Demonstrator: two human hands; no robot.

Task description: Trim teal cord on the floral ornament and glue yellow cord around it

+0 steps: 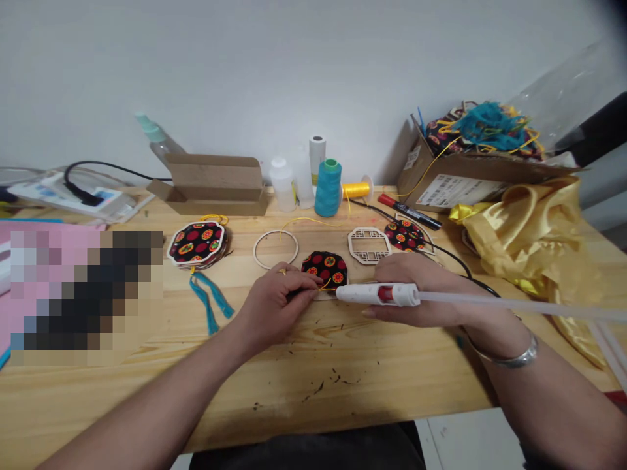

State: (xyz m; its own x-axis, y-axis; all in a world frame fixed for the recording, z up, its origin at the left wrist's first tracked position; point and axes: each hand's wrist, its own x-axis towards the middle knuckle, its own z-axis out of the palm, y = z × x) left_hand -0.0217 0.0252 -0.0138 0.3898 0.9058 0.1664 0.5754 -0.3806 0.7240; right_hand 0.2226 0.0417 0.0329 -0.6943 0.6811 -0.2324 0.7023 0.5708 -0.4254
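Observation:
My right hand grips a white glue gun with a long clear glue stick trailing right. Its nozzle points left at a round black patterned fabric piece on the wooden table. My left hand is closed, fingertips pinching a yellow cord at the near edge of that piece. A silver bangle is on my right wrist.
A stack of patterned rounds and a teal tassel lie left. A wooden ring, a lattice frame, thread spools, a marker, cardboard boxes and yellow satin surround the hands.

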